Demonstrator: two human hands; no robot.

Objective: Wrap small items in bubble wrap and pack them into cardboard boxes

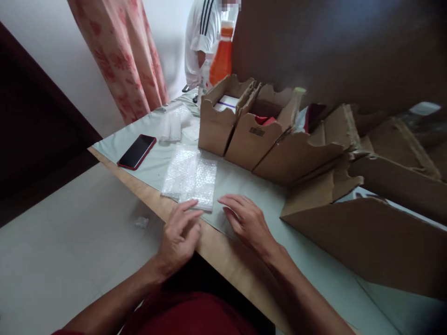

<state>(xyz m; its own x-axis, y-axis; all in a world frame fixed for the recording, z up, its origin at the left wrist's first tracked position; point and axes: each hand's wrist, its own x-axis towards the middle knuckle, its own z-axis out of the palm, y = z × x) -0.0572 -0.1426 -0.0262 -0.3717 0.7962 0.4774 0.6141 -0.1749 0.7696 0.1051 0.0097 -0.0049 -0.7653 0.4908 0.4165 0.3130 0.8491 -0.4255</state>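
Nearest the camera, two bare forearms reach over a dark red lap to the wooden edge of the bench (223, 260). The left hand (179, 235) lies palm down with its fingers loosely spread, gripping nothing; its fingertips (195, 204) rest on the near edge of the bubble wrap (190, 177). The right hand (244, 218) is also open and flat on the pale cloth (244, 184) that covers the bench, fingers pointing left toward the wrap and stopping just beside its near corner, apart from it. It holds nothing.

The bubble wrap lies flat on the cloth as a folded stack of sheets, just beyond both hands and close to the bench edge. To its left, near the corner of the bench, a phone (137, 151) in a red case lies screen up. More clear plastic (171, 125) sits crumpled behind it.

Beyond the wrap stands a row of open cardboard boxes (244, 125), with torn flaps and loose cardboard spreading to the right. At the far end of the bench is an orange bottle (221, 58), and behind it stands a person in a white shirt (200, 32), beside a pink curtain (125, 51).
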